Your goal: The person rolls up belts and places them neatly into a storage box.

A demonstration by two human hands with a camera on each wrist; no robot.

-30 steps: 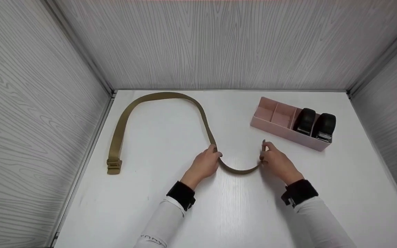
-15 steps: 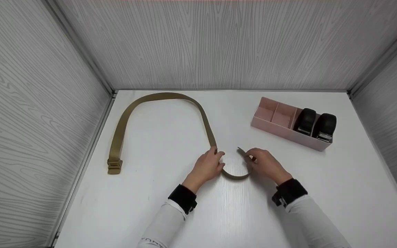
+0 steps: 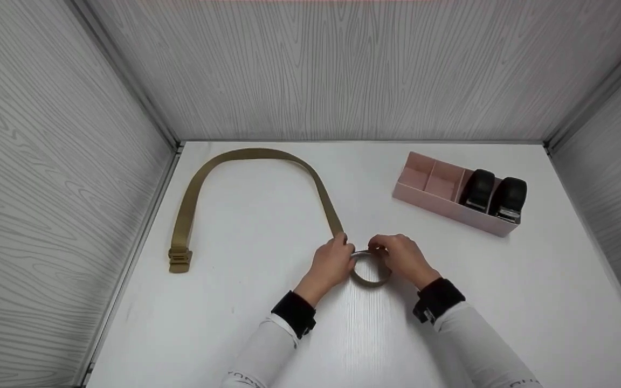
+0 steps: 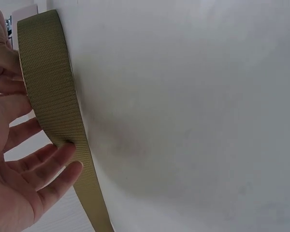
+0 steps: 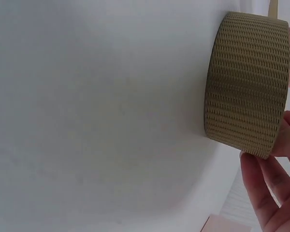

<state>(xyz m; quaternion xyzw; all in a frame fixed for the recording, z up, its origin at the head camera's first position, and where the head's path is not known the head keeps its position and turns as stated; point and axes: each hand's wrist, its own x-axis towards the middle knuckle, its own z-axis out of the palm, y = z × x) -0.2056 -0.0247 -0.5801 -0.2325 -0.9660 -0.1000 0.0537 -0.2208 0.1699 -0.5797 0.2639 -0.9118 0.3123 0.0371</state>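
Buckle: flat, slotted, tan like its strap; this end (image 3: 180,260) lies at the left of the tabletop, where it was a second ago.
Webbing strap: olive-tan, ribbed weave, arching (image 3: 256,154) across the white tabletop (image 3: 267,226) from the buckle to the hands; the arch's top now sits slightly nearer the person.
Left hand: thumb and fingers clamped on the strap (image 3: 332,265), where the arch meets the ring.
Ring: the strap's right stretch (image 3: 371,284), standing on edge; a second ago a broad open curve, half a second ago a smaller hook with its tip free, now a nearly closed circle.
Right hand: come in from well apart to near the left one, its fingertips (image 3: 405,260) pinching the ring's far-right side.
Pink box: straight-walled (image 3: 445,209), divided crosswise into compartments, unmoved; the two rightmost hold a left black roll (image 3: 480,187) and a right black roll (image 3: 511,195), both rounded, with metallic fittings at the front.
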